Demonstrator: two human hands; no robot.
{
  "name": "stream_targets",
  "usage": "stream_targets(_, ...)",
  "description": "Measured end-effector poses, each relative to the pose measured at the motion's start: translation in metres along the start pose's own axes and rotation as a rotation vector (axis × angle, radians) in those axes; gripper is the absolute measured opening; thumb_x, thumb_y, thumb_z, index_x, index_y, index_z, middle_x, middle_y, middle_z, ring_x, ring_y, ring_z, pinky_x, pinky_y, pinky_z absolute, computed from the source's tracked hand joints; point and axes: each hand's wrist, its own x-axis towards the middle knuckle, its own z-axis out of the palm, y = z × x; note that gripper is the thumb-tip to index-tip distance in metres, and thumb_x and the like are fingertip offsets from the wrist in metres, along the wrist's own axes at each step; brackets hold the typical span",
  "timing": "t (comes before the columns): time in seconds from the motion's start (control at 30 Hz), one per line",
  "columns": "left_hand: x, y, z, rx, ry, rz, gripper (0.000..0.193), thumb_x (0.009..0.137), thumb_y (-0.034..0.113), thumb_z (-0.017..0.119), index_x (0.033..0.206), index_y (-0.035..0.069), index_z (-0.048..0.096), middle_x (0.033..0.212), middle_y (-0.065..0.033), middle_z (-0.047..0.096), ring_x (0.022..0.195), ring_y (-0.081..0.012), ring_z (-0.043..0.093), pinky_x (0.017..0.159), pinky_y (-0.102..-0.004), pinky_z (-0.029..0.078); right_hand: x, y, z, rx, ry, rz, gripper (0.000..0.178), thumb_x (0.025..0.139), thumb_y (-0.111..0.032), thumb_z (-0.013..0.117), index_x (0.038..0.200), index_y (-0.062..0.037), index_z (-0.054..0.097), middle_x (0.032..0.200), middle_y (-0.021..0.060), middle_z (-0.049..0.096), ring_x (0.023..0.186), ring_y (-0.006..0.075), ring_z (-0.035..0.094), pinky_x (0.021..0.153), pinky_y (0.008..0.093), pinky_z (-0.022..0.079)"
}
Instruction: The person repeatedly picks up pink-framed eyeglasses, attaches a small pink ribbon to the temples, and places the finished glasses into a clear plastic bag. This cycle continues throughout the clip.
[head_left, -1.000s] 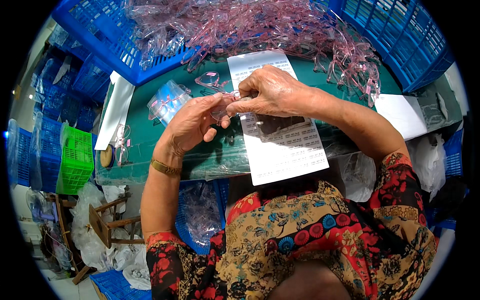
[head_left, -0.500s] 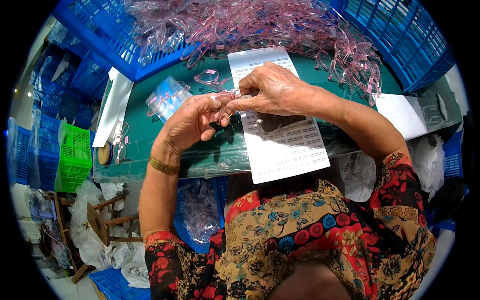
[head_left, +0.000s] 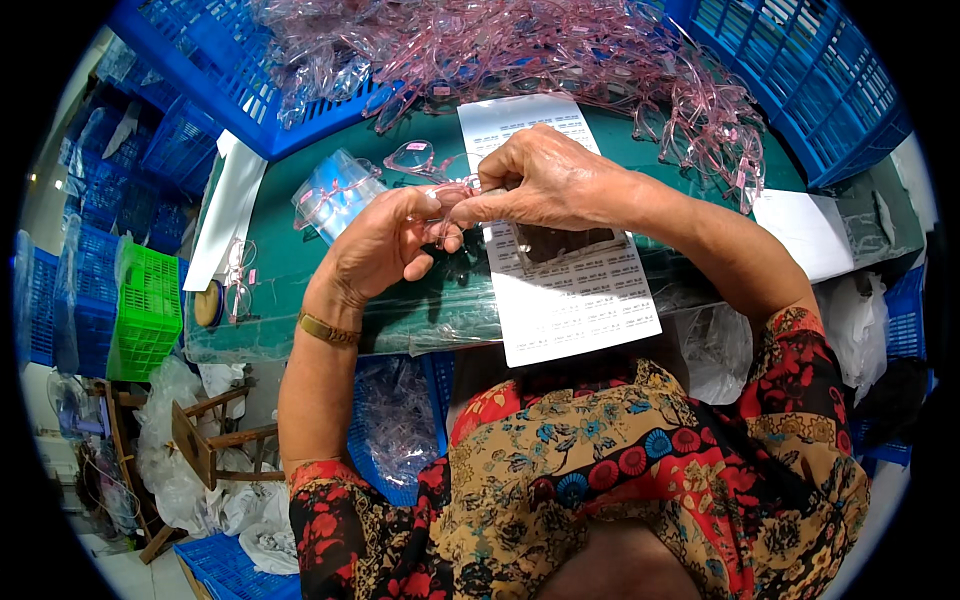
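My left hand (head_left: 385, 238) is curled round a clear pink pair of glasses (head_left: 452, 197), mostly hidden by the fingers. My right hand (head_left: 550, 185) pinches at the same pair from the right, thumb and forefinger meeting it; the exact part gripped is covered. Beneath the right hand lies a white sheet of printed labels (head_left: 575, 320), with a dark flat piece (head_left: 568, 245) resting on it. Just beyond the left fingers is a pink lens rim with a small pink tag (head_left: 412, 156); I cannot tell whether it belongs to the held pair.
A heap of pink glasses (head_left: 520, 50) covers the table's far side between two blue crates (head_left: 800, 75). Left of my hands lies a blue-and-clear packet (head_left: 340, 195) with glasses on it. Another pair (head_left: 238, 280) lies near a white paper strip (head_left: 228, 215). White paper (head_left: 805, 235) sits right.
Both hands stay almost in place, with only slight finger movement at the glasses. The rest of the table looks the same.
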Motion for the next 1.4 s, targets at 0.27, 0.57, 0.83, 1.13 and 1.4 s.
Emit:
stream_targets(0.27,0.001,-0.002,-0.001,0.0,-0.003,0.013,0.032,0.092,0.016,0.043,0.112,-0.007,0.051,0.09,-0.0108,0.06,0.078,-0.0157,0.057,0.035,-0.017,0.04,-0.003,-0.008,-0.007,0.059,-0.025,0.032,0.054,0.075,-0.054,0.071,0.059,-0.0038,0.062,0.046,0.003,0.043,0.045,0.0142,0.044,0.044,0.0346,0.033)
stream_targets(0.57,0.002,-0.001,0.003,-0.029,0.018,-0.009,0.035,0.091,0.015,0.043,0.116,-0.008,0.05,0.091,-0.0118,0.059,0.077,-0.0172,0.056,0.034,-0.0171,0.039,-0.003,-0.001,0.0,-0.074,0.036,-0.024,0.056,0.078,-0.055,0.067,0.065,-0.0001,0.065,0.048,0.0097,0.046,0.047,0.0179,0.047,0.047,0.0375,0.036)
stream_targets(0.83,0.002,-0.001,0.002,-0.022,0.002,0.006,0.037,0.09,0.014,0.045,0.119,-0.009,0.049,0.092,-0.0124,0.059,0.075,-0.0159,0.056,0.033,-0.017,0.04,0.0,0.003,0.0,-0.145,0.024,-0.015,0.054,0.079,-0.052,0.067,0.064,0.0001,0.065,0.049,0.0106,0.049,0.048,0.0191,0.049,0.048,0.0379,0.037)
stream_targets(1.13,0.0,0.001,0.007,0.082,0.056,-0.018,0.037,0.083,0.004,0.058,0.117,-0.008,0.052,0.089,-0.0078,0.059,0.068,-0.0076,0.055,0.033,-0.0137,0.04,0.0,0.002,0.001,-0.168,0.022,0.003,0.052,0.078,-0.05,0.068,0.064,-0.0004,0.063,0.049,0.0091,0.05,0.047,0.0172,0.047,0.047,0.0357,0.036)
stream_targets(1.4,-0.004,0.005,0.009,0.15,0.059,-0.026,0.03,0.083,0.008,0.064,0.111,-0.005,0.059,0.083,0.0003,0.057,0.064,-0.0041,0.051,0.036,-0.013,0.035,0.011,0.024,-0.009,-0.098,0.231,-0.026,0.048,0.078,-0.047,0.07,0.087,0.0001,0.066,0.063,0.0141,0.063,0.057,0.0176,0.062,0.051,0.0317,0.047)
